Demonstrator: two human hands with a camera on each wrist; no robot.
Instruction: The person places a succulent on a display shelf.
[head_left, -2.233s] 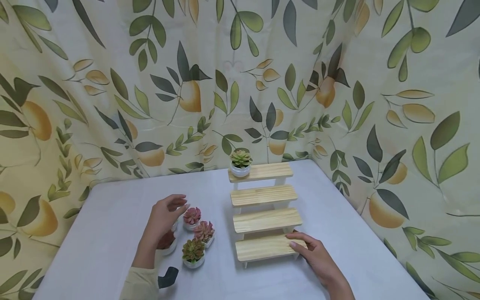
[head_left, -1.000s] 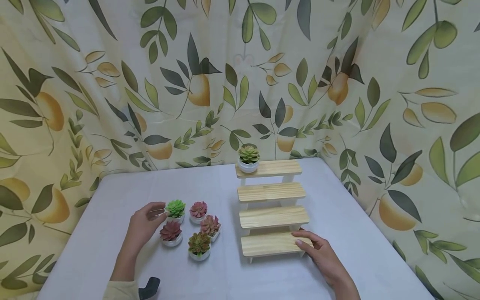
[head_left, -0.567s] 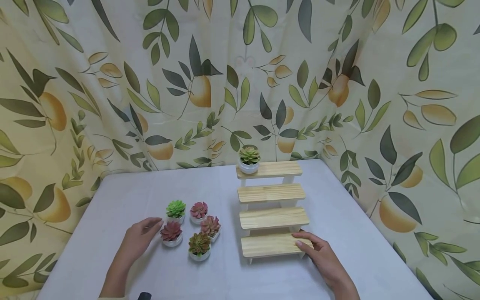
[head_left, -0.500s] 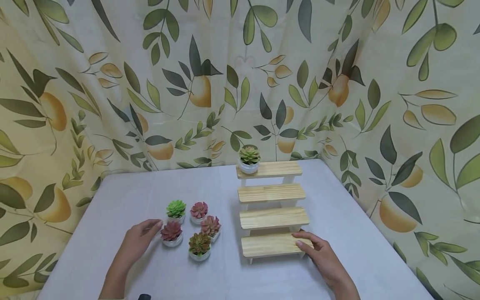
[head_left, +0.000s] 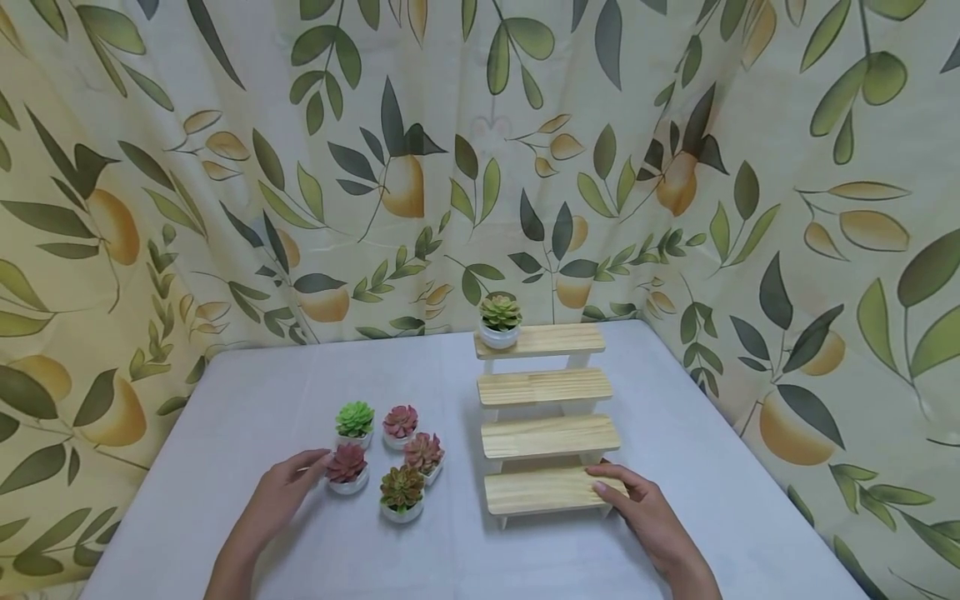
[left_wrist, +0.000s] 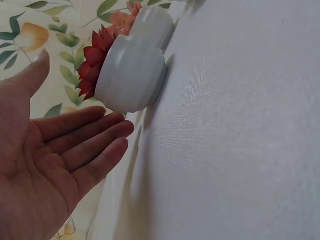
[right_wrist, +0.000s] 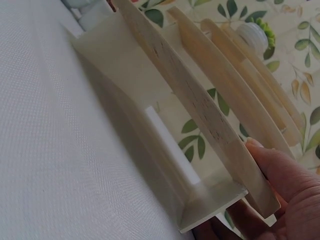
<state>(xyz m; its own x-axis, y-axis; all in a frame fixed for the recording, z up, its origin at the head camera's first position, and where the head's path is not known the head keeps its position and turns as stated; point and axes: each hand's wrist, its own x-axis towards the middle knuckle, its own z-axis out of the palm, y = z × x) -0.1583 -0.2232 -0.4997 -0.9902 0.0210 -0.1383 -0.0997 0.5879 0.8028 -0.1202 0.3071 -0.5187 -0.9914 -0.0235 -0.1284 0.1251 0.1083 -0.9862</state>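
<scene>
My left hand point(head_left: 279, 493) is just left of a dark red potted succulent point(head_left: 347, 464), fingertips right at its side. In the left wrist view its fingers are extended beside the white pot point(left_wrist: 131, 75), with the thumb spread apart. Around that plant stand a bright green succulent point(head_left: 355, 420), two pinkish ones, one of them a pink succulent point(head_left: 401, 422), and a brownish-green succulent point(head_left: 402, 488). My right hand point(head_left: 647, 510) grips the right end of the lowest step of a four-tier wooden stand point(head_left: 551, 437), thumb above and fingers underneath.
A green succulent in a white pot point(head_left: 499, 321) sits at the left end of the top step. White cloth covers the table point(head_left: 247, 417). A curtain point(head_left: 480, 167) printed with leaves and fruit hangs behind and along the sides.
My left hand has come back from beside the bright green succulent to the dark red one's left side. The right hand stays on the stand, and the view has shifted slightly.
</scene>
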